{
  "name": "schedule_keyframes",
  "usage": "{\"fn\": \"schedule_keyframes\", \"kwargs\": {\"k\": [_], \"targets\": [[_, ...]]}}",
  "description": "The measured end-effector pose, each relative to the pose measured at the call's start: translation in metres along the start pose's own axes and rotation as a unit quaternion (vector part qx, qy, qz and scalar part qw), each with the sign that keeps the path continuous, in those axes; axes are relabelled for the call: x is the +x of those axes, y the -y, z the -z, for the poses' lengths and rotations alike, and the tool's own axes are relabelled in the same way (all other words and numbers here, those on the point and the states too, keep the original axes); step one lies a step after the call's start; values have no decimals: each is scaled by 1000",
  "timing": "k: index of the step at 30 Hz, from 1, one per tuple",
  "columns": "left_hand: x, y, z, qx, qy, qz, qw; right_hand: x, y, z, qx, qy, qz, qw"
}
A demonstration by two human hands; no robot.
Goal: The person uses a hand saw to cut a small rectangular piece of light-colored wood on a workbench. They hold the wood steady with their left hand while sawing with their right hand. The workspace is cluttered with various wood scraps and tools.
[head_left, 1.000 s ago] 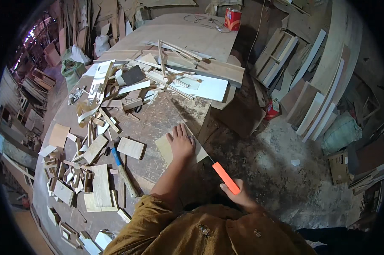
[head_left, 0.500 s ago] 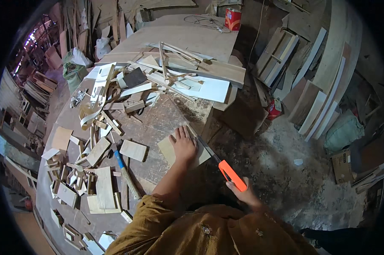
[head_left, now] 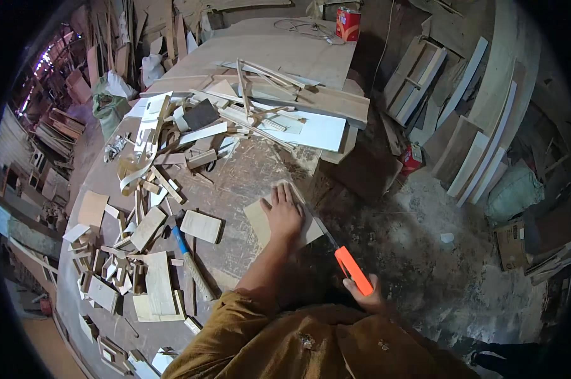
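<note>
My left hand (head_left: 283, 212) lies flat with spread fingers on a thin square wooden board (head_left: 257, 221), pressing it against the worktable near its right edge. In my right hand (head_left: 368, 294) is the orange handle of a handsaw (head_left: 353, 270). Its narrow blade slants up and left, running along the right side of the board, close to my left fingers. I cannot tell whether the teeth sit in the wood. A hammer (head_left: 192, 263) with a blue and wooden handle lies left of my left forearm, beside a small pale wood block (head_left: 201, 226).
Wood offcuts (head_left: 116, 268) crowd the left of the worktable (head_left: 235, 183). Strips and a white panel (head_left: 320, 131) are heaped toward the far side. A red can (head_left: 348, 25) stands at the back. Planks (head_left: 481, 158) lean at the right, past the floor.
My right hand has drawn the saw down and slightly right. My left hand still presses on the board; the whole scene has shifted slightly in view.
</note>
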State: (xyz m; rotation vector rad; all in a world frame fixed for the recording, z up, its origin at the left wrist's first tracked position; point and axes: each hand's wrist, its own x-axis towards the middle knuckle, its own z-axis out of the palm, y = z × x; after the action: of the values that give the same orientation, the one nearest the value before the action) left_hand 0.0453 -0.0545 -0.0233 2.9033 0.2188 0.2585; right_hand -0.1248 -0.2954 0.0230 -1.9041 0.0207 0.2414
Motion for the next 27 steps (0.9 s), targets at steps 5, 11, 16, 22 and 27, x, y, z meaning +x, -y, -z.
{"fn": "schedule_keyframes", "kwargs": {"k": [5,11,16,22,27], "targets": [[0,2,-2,15,-11,4,1000,-5,-3,26,-2,13,-17,1000],[-3,1,6,3,-8,9,1000,-66,-2,77,84,-18,-31,996],[-1,5,-7,8,-42,1,999,-73,3,86,81,-23,3,996],[-1,1,-1,-2,-18,5,1000,-70,-20,73,41,28,-18,999],[0,4,-3,-3,-17,15,1000,-75,-4,55,55,-5,-39,998]]}}
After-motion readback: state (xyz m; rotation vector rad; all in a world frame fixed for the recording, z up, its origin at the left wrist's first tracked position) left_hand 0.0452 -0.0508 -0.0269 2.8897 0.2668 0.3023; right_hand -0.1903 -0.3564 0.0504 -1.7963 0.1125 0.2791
